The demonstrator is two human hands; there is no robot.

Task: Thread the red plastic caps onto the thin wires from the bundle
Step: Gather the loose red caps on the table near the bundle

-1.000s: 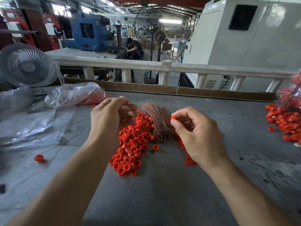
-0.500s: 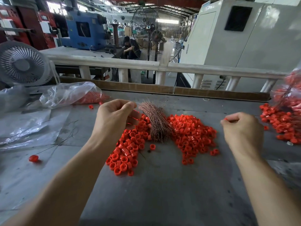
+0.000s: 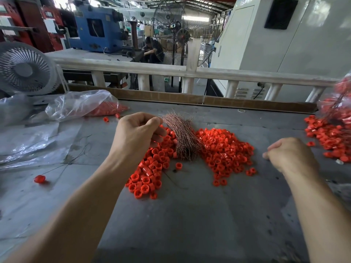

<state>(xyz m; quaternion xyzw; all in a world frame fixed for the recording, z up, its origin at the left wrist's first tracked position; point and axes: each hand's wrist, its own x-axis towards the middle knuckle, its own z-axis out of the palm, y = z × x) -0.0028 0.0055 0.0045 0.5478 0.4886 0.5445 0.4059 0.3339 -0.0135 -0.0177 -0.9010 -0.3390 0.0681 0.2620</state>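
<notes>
Coppery wire strands meet the left hand [image 3: 138, 135], whose curled fingers sit at the frayed top of the wire bundle [image 3: 180, 138], thumb and forefinger closed as if pinching one strand free; the strand itself is too thin to make out. Holding there makes sense: the loose ends fan out at the top, so a single wire can be teased off without disturbing the rest.

Just under and to the right of that hand lies the bundle, one in number, resting across the heap of red caps [image 3: 224, 149] so that wire and caps are both close at hand. The heap splits into two lobes either side of the bundle, far too many caps to count.

Well to the right, the right hand [image 3: 290, 156] is loosely curled near the table [image 3: 190, 224]; whether its fingertips hold a cap or a wire cannot be told. Beyond it, at the far right edge, a second pile of caps [image 3: 328, 135] lies tangled with dark wires, likely the finished ones.

Left of the left hand sit one clear plastic bag [image 3: 79, 105] with caps inside, two stray caps beside it, and one lone cap on a wire [image 3: 40, 179]. One white fan [image 3: 24, 69] stands behind.
</notes>
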